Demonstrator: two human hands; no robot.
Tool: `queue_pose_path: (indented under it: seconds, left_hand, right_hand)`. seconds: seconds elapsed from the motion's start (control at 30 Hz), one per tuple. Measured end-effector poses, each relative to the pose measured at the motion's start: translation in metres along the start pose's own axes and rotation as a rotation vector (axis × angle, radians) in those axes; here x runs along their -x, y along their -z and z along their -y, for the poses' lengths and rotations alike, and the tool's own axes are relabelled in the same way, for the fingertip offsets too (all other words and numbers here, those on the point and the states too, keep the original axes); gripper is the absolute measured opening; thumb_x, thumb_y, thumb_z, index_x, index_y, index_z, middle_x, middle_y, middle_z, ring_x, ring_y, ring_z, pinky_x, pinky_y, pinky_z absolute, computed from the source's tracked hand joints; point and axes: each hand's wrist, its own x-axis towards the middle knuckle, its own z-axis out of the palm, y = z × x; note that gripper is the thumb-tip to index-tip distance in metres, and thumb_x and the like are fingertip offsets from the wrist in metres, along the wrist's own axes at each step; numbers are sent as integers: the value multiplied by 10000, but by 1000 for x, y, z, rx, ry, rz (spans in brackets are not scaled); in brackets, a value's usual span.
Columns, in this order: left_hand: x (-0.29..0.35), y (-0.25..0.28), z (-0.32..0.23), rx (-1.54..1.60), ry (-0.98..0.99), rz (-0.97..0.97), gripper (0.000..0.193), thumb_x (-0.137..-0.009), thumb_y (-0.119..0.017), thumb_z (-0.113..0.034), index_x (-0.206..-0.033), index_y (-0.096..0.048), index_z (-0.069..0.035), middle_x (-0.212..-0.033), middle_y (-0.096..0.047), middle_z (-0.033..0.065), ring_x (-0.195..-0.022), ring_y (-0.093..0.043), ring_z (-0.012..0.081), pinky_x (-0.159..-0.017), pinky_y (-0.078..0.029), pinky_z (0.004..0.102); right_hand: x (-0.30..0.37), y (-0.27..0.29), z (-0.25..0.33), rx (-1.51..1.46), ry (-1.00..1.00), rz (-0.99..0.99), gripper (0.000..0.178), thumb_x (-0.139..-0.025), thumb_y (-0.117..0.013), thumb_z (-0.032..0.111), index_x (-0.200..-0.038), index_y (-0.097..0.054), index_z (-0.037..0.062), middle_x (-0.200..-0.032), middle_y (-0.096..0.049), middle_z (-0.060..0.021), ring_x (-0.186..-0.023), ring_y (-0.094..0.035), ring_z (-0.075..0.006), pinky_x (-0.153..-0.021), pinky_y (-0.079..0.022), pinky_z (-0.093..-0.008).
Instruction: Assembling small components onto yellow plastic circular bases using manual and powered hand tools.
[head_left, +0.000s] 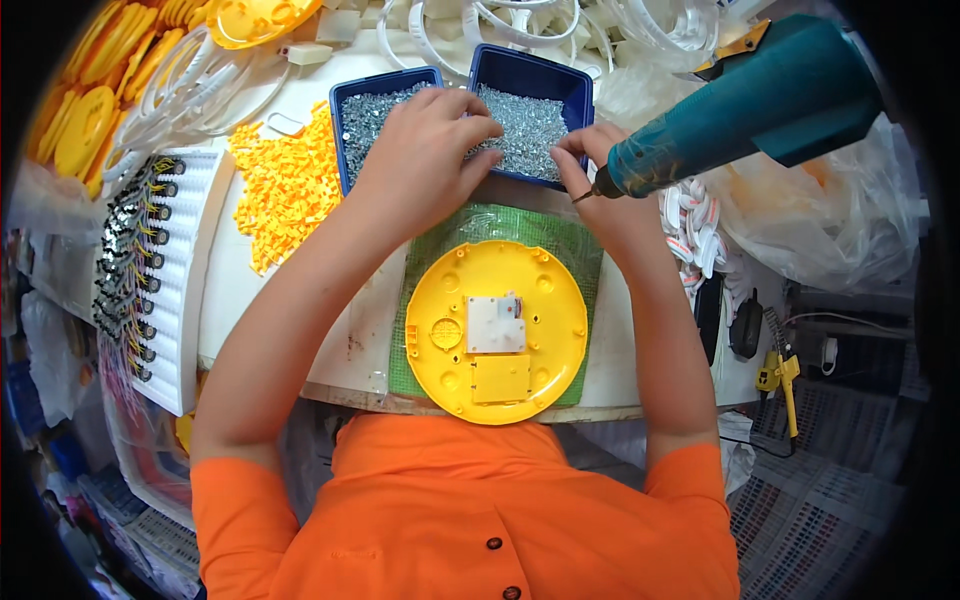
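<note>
My left hand (430,145) reaches over two blue bins of small silver screws, the left bin (385,77) and the right bin (532,60). Its thumb and bent fingers are apart at the screws (525,130) in the right bin, and nothing shows between them. At that bin's near right corner, my right hand (600,165) has thumb and fingertips together in a pinch; whatever is between them is too small to see. A teal power screwdriver (740,110) hangs in front of the right hand, its bit crossing it. Below, a round yellow plastic housing (440,385) with a white box (495,325) lies on a green mat (570,240).
Small yellow parts (285,190) are heaped left of the bins. Further left, a white ribbed tray (190,280) carries several wired black components. White rings (520,20) lie at the back. Clear plastic bags (820,220) and a yellow-handled soldering iron (787,380) are at the right.
</note>
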Motion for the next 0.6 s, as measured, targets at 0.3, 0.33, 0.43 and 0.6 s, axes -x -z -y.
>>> queue_pose_path:
  seconds: [0.3,0.33,0.43,0.6]
  left_hand:
    - [-13,-22,15,-30,-14,-18,109,-857,-782,-190,-891,-734,-98,-1157,-702,68,-1157,-616,298,-967,-493,419]
    - [-12,-23,15,-24,-15,-12,109,-857,-782,-190,-891,-734,-98,-1157,-702,68,-1157,-616,298,-967,-493,419]
    - [-11,-24,12,30,5,-41,106,-852,-788,-185,-882,-737,-97,-1101,-712,52,-1125,-627,289,-941,-497,415]
    - [-5,-12,5,141,101,43,129,-862,-765,-203,-940,-755,-101,-976,-714,81,-961,-653,319,-829,-506,436]
  right_hand:
    - [71,27,33,-56,124,182,92,-878,-717,59,-950,-671,26,-906,-700,-135,-838,-677,-335,-761,-527,-425]
    - [75,23,39,-119,122,226,92,-872,-725,67,-942,-673,38,-893,-703,-129,-829,-682,-340,-762,-533,-427]
    - [82,17,48,-78,173,300,90,-878,-716,113,-929,-656,69,-845,-665,-100,-799,-660,-317,-742,-516,-433]
    - [82,13,53,-21,196,362,74,-881,-714,142,-904,-667,89,-828,-665,-75,-788,-662,-295,-716,-507,-421]
